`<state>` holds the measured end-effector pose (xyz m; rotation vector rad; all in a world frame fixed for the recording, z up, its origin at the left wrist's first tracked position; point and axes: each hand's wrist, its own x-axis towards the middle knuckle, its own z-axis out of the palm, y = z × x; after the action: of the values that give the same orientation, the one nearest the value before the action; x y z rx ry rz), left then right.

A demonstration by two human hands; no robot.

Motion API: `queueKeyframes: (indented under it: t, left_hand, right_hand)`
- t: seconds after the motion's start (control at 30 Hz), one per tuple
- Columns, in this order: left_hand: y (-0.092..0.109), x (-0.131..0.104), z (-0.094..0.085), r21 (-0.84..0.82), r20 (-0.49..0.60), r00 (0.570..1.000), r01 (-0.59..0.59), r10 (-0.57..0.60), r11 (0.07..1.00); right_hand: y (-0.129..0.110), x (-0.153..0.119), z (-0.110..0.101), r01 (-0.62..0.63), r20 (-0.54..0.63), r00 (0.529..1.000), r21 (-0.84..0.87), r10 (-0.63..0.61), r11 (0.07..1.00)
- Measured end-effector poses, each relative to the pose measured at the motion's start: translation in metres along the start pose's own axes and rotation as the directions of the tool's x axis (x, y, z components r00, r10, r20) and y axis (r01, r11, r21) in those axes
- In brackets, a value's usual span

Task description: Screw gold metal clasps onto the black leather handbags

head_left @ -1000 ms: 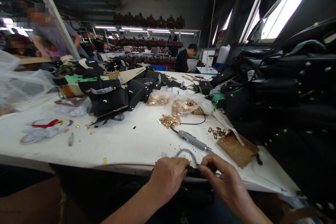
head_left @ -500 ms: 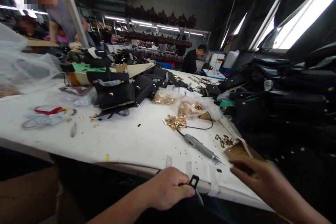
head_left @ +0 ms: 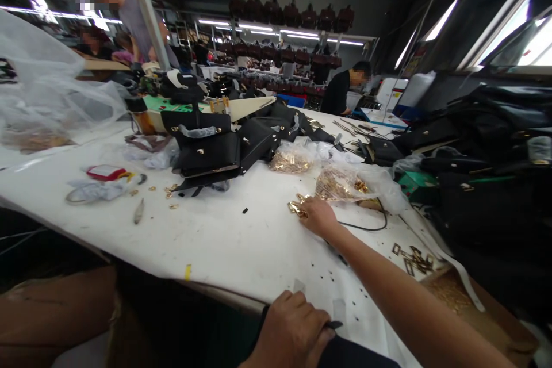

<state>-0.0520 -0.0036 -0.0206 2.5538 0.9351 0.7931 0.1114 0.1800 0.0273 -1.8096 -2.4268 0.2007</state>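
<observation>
My left hand (head_left: 295, 328) is closed at the table's front edge around a black leather bag piece (head_left: 356, 355); a dark tab pokes out past its thumb. My right hand (head_left: 319, 217) reaches across the table onto a small pile of gold rectangular metal buckles (head_left: 297, 207). Its fingers are curled down among the buckles, and the fingertips are partly hidden, so what they pinch cannot be made out. Beneath the right forearm lies the grey electric screwdriver, mostly covered, with its black cable (head_left: 366, 229) looping out to the right.
Clear bags of gold fittings (head_left: 293, 160) lie behind the pile. Black handbags (head_left: 207, 152) stand left of them, more (head_left: 487, 184) are heaped at right. A cardboard box (head_left: 487, 313) of small gold parts sits near right, beside loose buckles (head_left: 416, 260). Co-workers are farther back.
My right hand has moved from beside the cardboard box, forward and left, onto the gold buckles. My left hand has turned, hiding the black tab's rectangular frame. The view has swung right.
</observation>
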Motion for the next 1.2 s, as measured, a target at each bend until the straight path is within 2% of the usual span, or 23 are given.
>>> queueKeyframes:
  t: [0.13,0.23,0.3,0.4,0.47,0.53,0.63,0.73,0.87,1.07,1.2]
  left_hand:
    - [-0.001,0.009,-0.008,-0.036,0.014,1.0,0.027,-0.027,0.999]
    - [0.003,0.013,-0.018,-0.11,0.037,0.995,0.101,-0.097,0.989]
    - [0.007,0.016,-0.026,-0.183,0.047,0.986,0.166,-0.16,0.969]
    - [0.011,0.02,-0.033,-0.27,0.07,0.962,0.274,-0.265,0.923]
    - [0.013,0.023,-0.035,-0.299,0.092,0.942,0.336,-0.323,0.893]
    - [0.016,0.026,-0.035,-0.316,0.11,0.923,0.385,-0.369,0.867]
    - [0.023,0.031,-0.033,-0.349,0.115,0.905,0.424,-0.41,0.836]
    - [0.03,0.035,-0.028,-0.372,0.109,0.886,0.456,-0.45,0.808]
    - [0.038,0.037,-0.021,-0.388,0.099,0.868,0.483,-0.486,0.785]
    - [0.049,0.04,-0.018,-0.375,0.042,0.9,0.416,-0.433,0.828]
    - [0.05,0.043,-0.018,-0.37,0.071,0.895,0.433,-0.44,0.822]
  right_hand:
    - [0.006,0.009,0.008,0.021,-0.034,0.999,0.024,-0.02,0.999]
    - [0.006,0.008,0.003,0.036,-0.08,0.996,0.085,-0.029,0.996]
    - [0.007,-0.004,-0.005,0.033,-0.11,0.994,0.142,-0.017,0.989]
    - [0.01,-0.044,-0.02,0.038,-0.146,0.989,0.426,0.027,0.904]
    - [0.013,-0.083,-0.032,0.014,-0.108,0.991,0.645,0.073,0.764]
    - [0.014,-0.122,-0.04,-0.049,-0.037,0.993,0.751,0.115,0.659]
    - [0.014,-0.168,-0.042,-0.088,0.001,0.99,0.781,0.14,0.618]
    - [0.01,-0.193,-0.033,-0.031,-0.03,0.996,0.786,0.088,0.618]
    - [0.005,-0.208,-0.027,-0.041,-0.017,0.995,0.81,0.094,0.585]
    - [0.004,-0.225,-0.038,-0.019,-0.026,0.997,0.818,0.07,0.575]
    - [0.005,-0.231,-0.035,0.017,-0.078,0.994,0.805,0.077,0.593]
